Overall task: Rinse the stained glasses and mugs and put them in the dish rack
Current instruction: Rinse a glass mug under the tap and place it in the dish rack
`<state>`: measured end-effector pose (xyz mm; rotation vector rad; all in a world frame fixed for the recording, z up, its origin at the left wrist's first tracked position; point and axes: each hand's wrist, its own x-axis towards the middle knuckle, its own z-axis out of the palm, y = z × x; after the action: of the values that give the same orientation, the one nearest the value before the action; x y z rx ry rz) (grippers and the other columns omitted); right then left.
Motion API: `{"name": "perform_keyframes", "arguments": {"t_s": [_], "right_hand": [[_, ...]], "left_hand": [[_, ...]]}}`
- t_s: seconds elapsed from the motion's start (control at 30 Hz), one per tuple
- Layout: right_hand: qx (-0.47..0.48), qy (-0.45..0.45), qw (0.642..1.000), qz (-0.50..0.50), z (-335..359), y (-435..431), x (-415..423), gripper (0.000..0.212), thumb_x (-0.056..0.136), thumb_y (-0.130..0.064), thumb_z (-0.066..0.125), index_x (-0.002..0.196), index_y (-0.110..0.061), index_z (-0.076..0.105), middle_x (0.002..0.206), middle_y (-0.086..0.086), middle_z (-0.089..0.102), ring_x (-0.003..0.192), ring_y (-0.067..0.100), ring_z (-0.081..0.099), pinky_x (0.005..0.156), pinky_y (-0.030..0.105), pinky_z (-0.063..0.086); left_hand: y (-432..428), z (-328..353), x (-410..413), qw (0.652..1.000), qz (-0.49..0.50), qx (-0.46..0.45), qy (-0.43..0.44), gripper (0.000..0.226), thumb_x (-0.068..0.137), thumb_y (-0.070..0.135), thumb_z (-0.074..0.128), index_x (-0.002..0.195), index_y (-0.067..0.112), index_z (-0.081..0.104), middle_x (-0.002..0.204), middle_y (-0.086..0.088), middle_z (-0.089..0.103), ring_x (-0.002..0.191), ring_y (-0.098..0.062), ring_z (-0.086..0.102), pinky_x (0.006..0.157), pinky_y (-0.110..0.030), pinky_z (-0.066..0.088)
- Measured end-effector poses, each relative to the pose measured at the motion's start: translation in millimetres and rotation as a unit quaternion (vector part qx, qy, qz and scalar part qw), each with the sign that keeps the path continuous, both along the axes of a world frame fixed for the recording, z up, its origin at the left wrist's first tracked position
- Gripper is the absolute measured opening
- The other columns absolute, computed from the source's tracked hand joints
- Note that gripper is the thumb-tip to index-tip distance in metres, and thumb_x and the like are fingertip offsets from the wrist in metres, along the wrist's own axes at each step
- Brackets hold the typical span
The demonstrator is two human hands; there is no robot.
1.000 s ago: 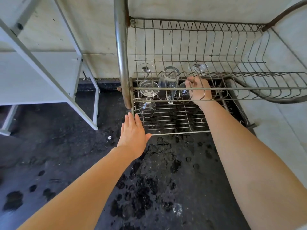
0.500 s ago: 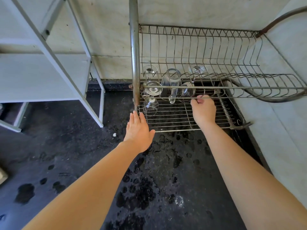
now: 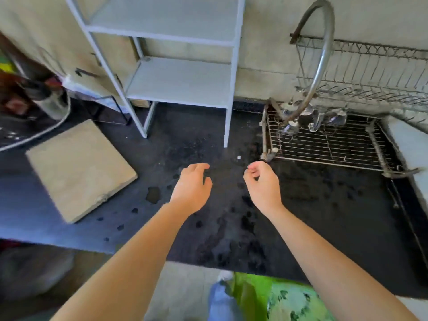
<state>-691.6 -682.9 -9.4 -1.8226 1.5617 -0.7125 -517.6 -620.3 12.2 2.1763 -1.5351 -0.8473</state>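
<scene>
At six o'clock, nearest the camera, a green patterned cloth (image 3: 278, 300) shows below the front edge of the dark counter (image 3: 312, 216). Both bare forearms reach up from the bottom corners over that counter. The left hand (image 3: 191, 186) is held at the middle of the view, back up, fingers loosely curled and holding nothing. The right hand (image 3: 261, 181) hangs just beside it at its three o'clock, fingers likewise bent inward (a slack curl, not a fist), thumb close to the fingertips with nothing between them. The counter under and around the hands is speckled with dark wet spots, and a small puddle (image 3: 153, 195) lies at nine o'clock of the left hand. Farther out at nine o'clock a tan square board (image 3: 78, 167) lies flat on the counter. A tiny white speck (image 3: 238, 157) sits on the counter at twelve o'clock, just beyond the gap between the hands. At two o'clock of the right hand stands the wire dish rack (image 3: 328, 149), its front left foot near that hand's fingertips. The glasses (image 3: 315, 123), clear and blurred, are grouped at the back left of its lower tier; their number I cannot tell. A curved metal tube (image 3: 323, 54) arches over them, and the rack's upper tier (image 3: 370, 72) runs off toward three o'clock. At twelve o'clock a white shelf unit (image 3: 183, 77) stands on the counter against the pale wall
</scene>
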Motion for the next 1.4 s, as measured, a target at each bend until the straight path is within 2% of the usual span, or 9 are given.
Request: {"name": "perform_keyframes", "arguments": {"t_s": [0.13,0.4,0.5,0.7,0.8,1.0,1.2,1.33,1.4], "right_hand": [[0.028,0.037,0.992,0.118,-4,78,80,0.011,0.094,-0.018,0.053,0.102,-0.012,0.059,0.094,-0.005,0.055,0.087,0.014,0.055,0.076,0.026,0.043],[0.029,0.117,0.934,0.335,-12,231,257,0.021,0.097,-0.024,0.051,0.112,-0.011,0.056,0.111,0.001,0.055,0.101,0.019,0.054,0.08,0.032,0.046],[0.032,0.128,0.911,0.391,-10,278,319,0.011,0.097,-0.023,0.05,0.101,-0.013,0.052,0.104,0.001,0.051,0.095,0.021,0.052,0.076,0.032,0.04],[-0.01,0.142,0.859,0.493,7,351,434,0.018,0.094,-0.027,0.052,0.107,-0.015,0.054,0.109,0.001,0.055,0.1,0.022,0.054,0.081,0.031,0.041],[-0.013,0.125,0.845,0.52,15,380,492,0.024,0.093,-0.027,0.052,0.113,-0.014,0.056,0.117,0.002,0.058,0.106,0.023,0.057,0.089,0.036,0.046],[-0.006,0.068,0.86,0.505,29,418,608,0.027,0.094,-0.029,0.052,0.115,-0.012,0.054,0.112,0.004,0.06,0.096,0.021,0.056,0.08,0.03,0.042],[0.038,0.116,0.87,0.478,31,424,690,0.04,0.096,-0.043,0.045,0.122,-0.012,0.05,0.107,0.005,0.061,0.099,0.022,0.057,0.083,0.033,0.045],[0.051,0.164,0.852,0.494,27,426,716,0.03,0.096,-0.03,0.045,0.095,-0.006,0.061,0.089,0.009,0.062,0.085,0.027,0.057,0.071,0.034,0.045],[0.031,0.178,0.847,0.5,27,423,720,0.031,0.096,-0.024,0.041,0.08,-0.004,0.058,0.078,0.009,0.06,0.076,0.027,0.057,0.062,0.032,0.042]], "left_hand": [[92,-7,78,0.998,0.054,0.029,-0.032,0.043,0.1,0.021,0.039,0.143,0.015,0.039,0.148,-0.007,0.038,0.138,-0.027,0.029,0.106,-0.037,0.035],[292,-7,216,0.98,0.187,0.045,-0.052,0.043,0.094,0.018,0.045,0.137,0.012,0.048,0.139,-0.013,0.048,0.126,-0.032,0.043,0.102,-0.039,0.039],[361,-1,260,0.963,0.259,0.052,-0.058,0.041,0.093,0.017,0.046,0.133,0.012,0.051,0.137,-0.012,0.051,0.126,-0.032,0.044,0.104,-0.039,0.038],[466,8,336,0.917,0.39,0.053,-0.06,0.042,0.094,0.019,0.043,0.135,0.015,0.05,0.139,-0.009,0.048,0.129,-0.029,0.04,0.108,-0.04,0.036],[501,10,372,0.897,0.436,0.042,-0.058,0.042,0.094,0.018,0.044,0.135,0.016,0.05,0.137,-0.011,0.049,0.128,-0.031,0.041,0.107,-0.039,0.035],[540,6,454,0.874,0.483,0.022,-0.049,0.039,0.095,0.02,0.044,0.134,0.014,0.05,0.137,-0.012,0.049,0.128,-0.03,0.043,0.106,-0.037,0.034],[532,3,514,0.866,0.496,-0.033,0.058,0.058,0.097,0.023,0.046,0.15,0.023,0.024,0.153,-0.001,0.036,0.133,-0.022,0.041,0.105,-0.034,0.035],[523,-2,539,0.863,0.481,-0.076,0.138,0.069,0.094,0.013,0.046,0.153,0.032,0.015,0.14,0.002,0.05,0.073,-0.007,0.057,0.071,-0.024,0.046],[521,-3,543,0.861,0.471,-0.099,0.163,0.071,0.092,0.008,0.045,0.152,0.037,0.017,0.116,0.007,0.054,0.07,-0.008,0.055,0.069,-0.029,0.05]]}}
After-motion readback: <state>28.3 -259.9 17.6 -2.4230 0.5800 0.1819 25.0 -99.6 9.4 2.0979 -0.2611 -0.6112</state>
